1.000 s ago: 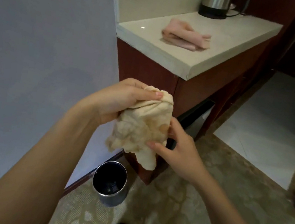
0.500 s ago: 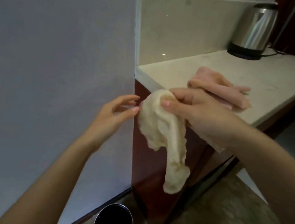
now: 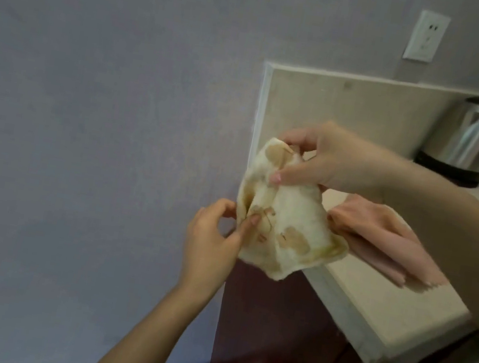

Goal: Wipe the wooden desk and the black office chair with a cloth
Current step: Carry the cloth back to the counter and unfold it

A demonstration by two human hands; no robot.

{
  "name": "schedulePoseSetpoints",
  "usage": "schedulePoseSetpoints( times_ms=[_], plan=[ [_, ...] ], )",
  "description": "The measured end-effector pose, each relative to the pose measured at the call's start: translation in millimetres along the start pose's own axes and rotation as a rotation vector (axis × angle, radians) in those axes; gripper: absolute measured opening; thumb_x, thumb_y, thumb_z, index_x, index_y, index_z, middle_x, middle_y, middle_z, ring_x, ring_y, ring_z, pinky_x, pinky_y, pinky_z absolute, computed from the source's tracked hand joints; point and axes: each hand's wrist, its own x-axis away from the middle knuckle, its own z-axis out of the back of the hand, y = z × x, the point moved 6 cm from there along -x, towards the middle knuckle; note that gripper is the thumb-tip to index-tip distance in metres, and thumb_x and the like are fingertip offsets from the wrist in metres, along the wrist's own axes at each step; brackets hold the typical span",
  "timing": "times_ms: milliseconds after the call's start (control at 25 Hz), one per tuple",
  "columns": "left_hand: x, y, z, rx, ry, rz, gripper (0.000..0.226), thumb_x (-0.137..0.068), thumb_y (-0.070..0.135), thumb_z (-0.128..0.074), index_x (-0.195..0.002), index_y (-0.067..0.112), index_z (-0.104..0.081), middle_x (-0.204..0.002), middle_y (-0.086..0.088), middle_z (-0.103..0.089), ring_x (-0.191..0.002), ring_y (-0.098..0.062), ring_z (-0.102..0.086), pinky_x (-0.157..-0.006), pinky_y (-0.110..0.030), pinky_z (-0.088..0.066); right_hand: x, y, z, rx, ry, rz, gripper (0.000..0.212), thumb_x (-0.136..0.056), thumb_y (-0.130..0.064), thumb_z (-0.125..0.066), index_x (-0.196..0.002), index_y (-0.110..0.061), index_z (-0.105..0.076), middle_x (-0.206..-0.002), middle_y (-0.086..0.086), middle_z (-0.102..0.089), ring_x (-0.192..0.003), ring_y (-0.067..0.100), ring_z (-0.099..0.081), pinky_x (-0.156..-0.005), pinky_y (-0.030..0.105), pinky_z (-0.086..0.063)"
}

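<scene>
- Cream cloth (image 3: 289,218): held in the air between both hands, in front of the near-left corner of the table (image 3: 394,308). Whether it touches the table edge cannot be told.
- Right hand (image 3: 339,163): holds the cloth's upper part. Its fingers (image 3: 277,176) are pinched on a bunched fold, and the cloth hangs away from them toward 7 o'clock.
- Left hand (image 3: 209,239): holds the lower left edge. Its fingers (image 3: 252,218) are pinched on the fabric, and the body of the cloth lies at 2 o'clock from this hand.
- Key relation: the cloth is stretched between the two grips along a line from roughly 1 o'clock to 7 o'clock. A loose corner flares out toward 4 o'clock over the table edge. Both hands are on the cloth, so neither is nearer.
- Condition of cloth: soft, crumpled and only partly spread. It shows tan or brown marks and a yellowed hem; whether these are print or soiling cannot be told.
- Judgement: the cloth appears to be in the middle of being opened or refolded before wiping. No wooden desk surface or black office chair can be identified in view.
- Also present: a folded pink cloth (image 3: 396,242) lies on the table at 3 o'clock from the cream cloth. A steel kettle (image 3: 469,137) stands at the far end.
</scene>
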Motion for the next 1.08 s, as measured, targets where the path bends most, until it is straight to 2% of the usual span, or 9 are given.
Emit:
schedulePoseSetpoints(
  times_ms=[80,200,400,560,760,840,920,1000,1080],
  plan=[
    [-16.6,5.7,-1.2,-0.074,-0.099,-0.034,0.014,-0.087,0.032,-0.067,-0.075,0.027,-0.063,-0.073,0.013,-0.067,-0.075,-0.008,-0.063,-0.072,-0.028,-0.05,-6.9,18.2,19.9,0.12,0.12,-0.018,0.017,-0.077,-0.019,-0.077,-0.075,-0.007,-0.064,-0.068,0.008,-0.052,-0.059,0.013,-0.053,-0.046,0.024,-0.045],
    [-41.5,19.3,5.0,-0.128,-0.234,0.026,0.006,-0.089,0.02,-0.065,-0.085,0.025,-0.065,-0.06,0.003,-0.064,-0.058,-0.015,-0.06,-0.057,-0.026,-0.046,-13.5,47.7,40.0,0.316,0.304,-0.111,0.045,-0.068,-0.041,-0.08,-0.053,-0.014,-0.047,-0.052,-0.003,-0.038,-0.051,0.013,-0.039,-0.049,0.025,-0.032],
    [-78.8,58.3,-9.4,-0.567,-0.396,0.099,0.012,-0.091,0.029,-0.057,-0.094,0.023,-0.066,-0.075,-0.006,-0.07,-0.067,-0.018,-0.064,-0.064,-0.033,-0.053,-20.0,53.5,47.1,0.631,0.574,-0.03,0.051,-0.077,-0.058,-0.065,-0.052,-0.02,-0.042,-0.064,-0.005,-0.048,-0.061,0.017,-0.046,-0.049,0.028,-0.024],
    [-102.5,74.9,-20.6,-0.246,-0.366,0.394,0.018,-0.099,0.012,-0.045,-0.084,0.013,-0.056,-0.075,-0.006,-0.062,-0.064,-0.014,-0.06,-0.048,-0.022,-0.052,-30.2,35.7,48.9,0.619,0.674,0.115,0.037,-0.087,-0.048,-0.057,-0.061,-0.026,-0.042,-0.068,-0.007,-0.044,-0.066,0.018,-0.047,-0.055,0.028,-0.025],
    [-132.0,85.9,-29.0,0.257,-0.25,0.522,0.032,-0.101,0.003,-0.029,-0.084,0.005,-0.056,-0.062,-0.008,-0.063,-0.054,-0.012,-0.063,-0.046,-0.022,-0.054,-37.2,19.9,55.7,0.308,0.453,0.341,0.044,-0.081,-0.051,-0.062,-0.056,-0.019,-0.044,-0.053,-0.004,-0.045,-0.052,0.014,-0.041,-0.051,0.035,-0.033],
    [-141.4,90.7,-35.9,0.452,-0.211,0.546,0.033,-0.102,0.002,-0.024,-0.09,0.002,-0.055,-0.071,-0.013,-0.067,-0.067,-0.014,-0.069,-0.053,-0.026,-0.057,-36.2,26.6,71.8,0.286,0.464,0.341,0.047,-0.075,-0.061,-0.058,-0.064,-0.015,-0.057,-0.058,-0.002,-0.055,-0.054,0.012,-0.047,-0.054,0.034,-0.039],
    [-147.6,94.9,-49.7,0.593,-0.217,0.558,0.032,-0.102,0.003,-0.023,-0.094,0.0,-0.054,-0.082,-0.017,-0.066,-0.081,-0.018,-0.067,-0.06,-0.031,-0.058,-39.1,40.4,88.7,0.298,0.492,0.294,0.05,-0.068,-0.065,-0.064,-0.091,-0.021,-0.062,-0.089,-0.003,-0.065,-0.079,0.012,-0.059,-0.067,0.033,-0.048],
    [-148.8,94.1,-68.5,0.62,-0.26,0.555,0.031,-0.102,0.005,-0.025,-0.095,0.0,-0.055,-0.087,-0.017,-0.066,-0.087,-0.019,-0.068,-0.071,-0.034,-0.057,-47.9,56.8,89.6,0.35,0.363,0.192,0.083,-0.063,-0.058,-0.075,-0.134,-0.036,-0.038,-0.128,-0.002,-0.053,-0.113,0.017,-0.052,-0.086,0.032,-0.045],
    [-146.8,87.4,-94.7,0.588,-0.309,0.536,0.028,-0.1,0.005,-0.029,-0.103,0.002,-0.057,-0.093,-0.015,-0.065,-0.088,-0.02,-0.067,-0.081,-0.034,-0.052,-60.2,80.5,87.6,0.478,0.299,0.119,0.092,-0.071,-0.04,-0.078,-0.143,-0.039,-0.02,-0.126,0.006,-0.055,-0.107,0.026,-0.056,-0.085,0.036,-0.049]
  ],
)
